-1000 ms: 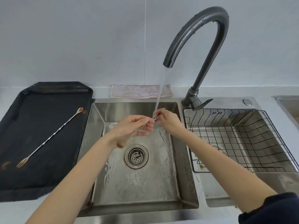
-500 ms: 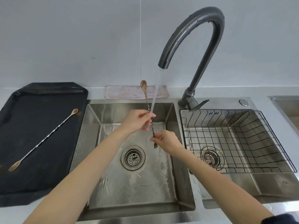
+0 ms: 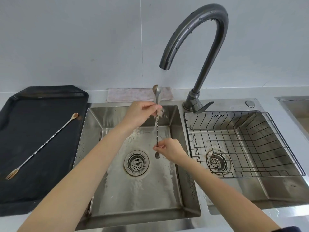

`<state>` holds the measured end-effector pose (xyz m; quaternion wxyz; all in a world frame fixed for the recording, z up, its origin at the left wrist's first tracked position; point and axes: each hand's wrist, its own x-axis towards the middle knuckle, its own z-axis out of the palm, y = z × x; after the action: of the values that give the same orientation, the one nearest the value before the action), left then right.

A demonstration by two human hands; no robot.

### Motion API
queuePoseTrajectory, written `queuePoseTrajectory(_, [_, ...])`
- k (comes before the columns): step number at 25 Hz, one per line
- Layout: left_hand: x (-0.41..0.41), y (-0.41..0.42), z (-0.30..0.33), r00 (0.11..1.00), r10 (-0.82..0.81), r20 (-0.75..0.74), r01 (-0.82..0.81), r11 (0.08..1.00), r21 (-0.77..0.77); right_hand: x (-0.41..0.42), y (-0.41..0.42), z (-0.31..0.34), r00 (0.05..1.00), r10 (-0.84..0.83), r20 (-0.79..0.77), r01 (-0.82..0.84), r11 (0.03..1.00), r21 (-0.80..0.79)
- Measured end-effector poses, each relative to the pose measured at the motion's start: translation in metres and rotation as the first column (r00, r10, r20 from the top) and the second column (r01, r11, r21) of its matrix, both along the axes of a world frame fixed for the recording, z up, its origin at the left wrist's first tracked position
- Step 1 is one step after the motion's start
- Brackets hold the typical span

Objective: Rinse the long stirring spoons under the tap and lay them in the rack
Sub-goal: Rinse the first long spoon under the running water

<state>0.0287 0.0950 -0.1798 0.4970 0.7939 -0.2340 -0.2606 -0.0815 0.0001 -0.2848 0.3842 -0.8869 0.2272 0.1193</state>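
Observation:
I hold a long twisted stirring spoon (image 3: 157,129) upright over the left sink basin (image 3: 133,195), bowl end up, small fork end down. My left hand (image 3: 142,113) pinches its upper shaft just below the bowl. My right hand (image 3: 168,148) pinches the lower shaft above the fork tip. Water from the dark curved tap (image 3: 197,39) falls onto the spoon bowl and splashes at my left fingers. A second long stirring spoon (image 3: 43,144) lies diagonally on the black tray (image 3: 25,198) at the left. The black wire rack (image 3: 242,144) sits in the right basin with nothing in it.
A pinkish cloth (image 3: 133,94) lies against the wall behind the left basin. The tap lever (image 3: 203,107) points right, toward the rack. Each basin has a round drain strainer, and the edge of another sink (image 3: 296,108) shows at the far right.
The spoon has gone from held low between both hands to upright under the stream. My left hand rose to the upper shaft and my right hand dropped to the lower end.

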Motion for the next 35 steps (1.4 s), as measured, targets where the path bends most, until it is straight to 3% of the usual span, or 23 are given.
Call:
queuePoseTrajectory(9, [0.005, -0.009, 0.01, 0.993, 0.113, 0.021, -0.111, 0.991, -0.073, -0.006, -0.001, -0.004, 0.999, -0.024, -0.036, 0.024, 1.0, -0.001])
queuePoseTrajectory(18, [0.005, -0.019, 0.014, 0.994, 0.11, 0.012, -0.107, 0.981, -0.161, -0.007, 0.0, -0.002, 0.997, -0.066, 0.039, 0.07, 0.992, -0.108])
queuePoseTrajectory(32, [0.005, -0.021, 0.018, 0.992, 0.115, -0.042, -0.122, 0.961, -0.248, -0.005, -0.003, -0.005, 0.987, -0.137, 0.087, 0.139, 0.99, -0.008])
queuePoseTrajectory(35, [0.002, -0.021, 0.015, 0.997, 0.077, -0.005, -0.077, 0.98, -0.184, -0.002, -0.005, -0.002, 0.984, -0.134, 0.12, 0.139, 0.99, -0.033])
